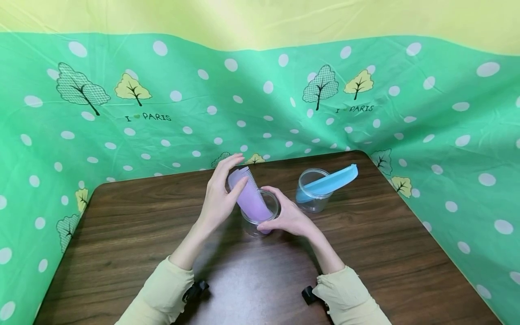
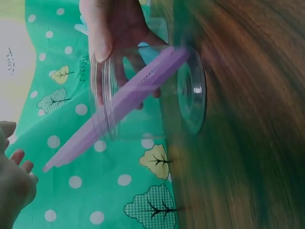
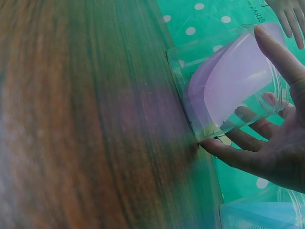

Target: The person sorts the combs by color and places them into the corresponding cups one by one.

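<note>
A purple comb (image 1: 253,198) leans at a slant inside a clear plastic jar (image 1: 251,229) on the table, its upper end sticking out past the rim. My right hand (image 1: 290,219) grips that jar from the right, thumb at the rim and fingers around the far side. Beside the comb's upper end is my left hand (image 1: 216,198), fingers relaxed; the left wrist view shows a small gap between this hand (image 2: 19,183) and the comb (image 2: 114,107). To the right, a blue comb (image 1: 331,182) lies slanted in a second clear jar (image 1: 314,207).
The brown wood-grain table (image 1: 134,234) has its back edge against a green dotted cloth (image 1: 195,104) that also hangs at both sides. The second jar stands close behind my right hand, and its blue comb juts out to the right.
</note>
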{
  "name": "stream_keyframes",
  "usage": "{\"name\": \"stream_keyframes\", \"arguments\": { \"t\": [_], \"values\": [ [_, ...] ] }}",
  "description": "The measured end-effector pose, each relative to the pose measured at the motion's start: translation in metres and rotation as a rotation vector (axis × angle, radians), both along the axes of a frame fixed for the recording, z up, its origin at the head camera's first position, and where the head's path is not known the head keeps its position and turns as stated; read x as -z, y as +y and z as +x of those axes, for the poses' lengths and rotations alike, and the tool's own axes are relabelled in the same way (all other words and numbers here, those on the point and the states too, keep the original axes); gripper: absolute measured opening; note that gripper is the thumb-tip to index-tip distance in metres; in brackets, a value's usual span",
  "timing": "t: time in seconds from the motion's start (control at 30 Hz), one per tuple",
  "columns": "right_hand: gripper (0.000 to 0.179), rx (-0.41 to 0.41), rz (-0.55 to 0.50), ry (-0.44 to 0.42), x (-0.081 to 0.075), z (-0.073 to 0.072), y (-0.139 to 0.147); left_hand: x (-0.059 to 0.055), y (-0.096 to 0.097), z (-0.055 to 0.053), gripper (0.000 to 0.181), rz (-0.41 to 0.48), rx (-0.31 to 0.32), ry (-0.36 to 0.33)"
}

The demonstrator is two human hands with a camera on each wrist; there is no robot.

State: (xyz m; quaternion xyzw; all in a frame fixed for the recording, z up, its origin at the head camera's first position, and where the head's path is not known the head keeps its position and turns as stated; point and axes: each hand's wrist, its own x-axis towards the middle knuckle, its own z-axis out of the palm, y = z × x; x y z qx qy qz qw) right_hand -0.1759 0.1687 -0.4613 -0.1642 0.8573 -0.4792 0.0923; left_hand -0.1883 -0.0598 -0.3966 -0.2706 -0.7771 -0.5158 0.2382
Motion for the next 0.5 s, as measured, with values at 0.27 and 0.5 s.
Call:
{"name": "stream_keyframes", "arguments": {
  "t": [0.27, 0.5],
  "values": [
    [0.103, 0.011, 0.004, -0.004, -0.001, 0.000, 0.003, -0.006, -0.016, 0.004, 0.044, -0.028, 0.009, 0.074],
    [0.105, 0.009, 0.012, 0.012, 0.000, -0.005, -0.003, -0.005, -0.033, 0.014, 0.048, -0.108, 0.001, 0.091]
  ]
}}
